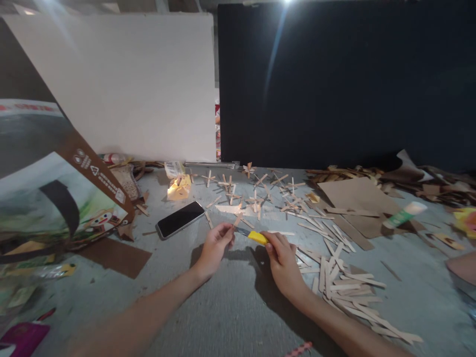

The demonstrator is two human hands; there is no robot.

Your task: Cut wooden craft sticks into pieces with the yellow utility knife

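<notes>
A phone (181,219) lies beyond your left hand (215,248), its fingers pinching a wooden stick (237,219); your right hand (283,258) grips a yellow cutter (257,237) between both hands, loose sticks (345,287) heaped at its right.

The right hand (284,257) hides the rear of the yellow cutter (258,237).

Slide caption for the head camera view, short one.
Left hand holding a wooden piece, right hand holding a yellow cutter, near scattered wooden sticks.
</notes>
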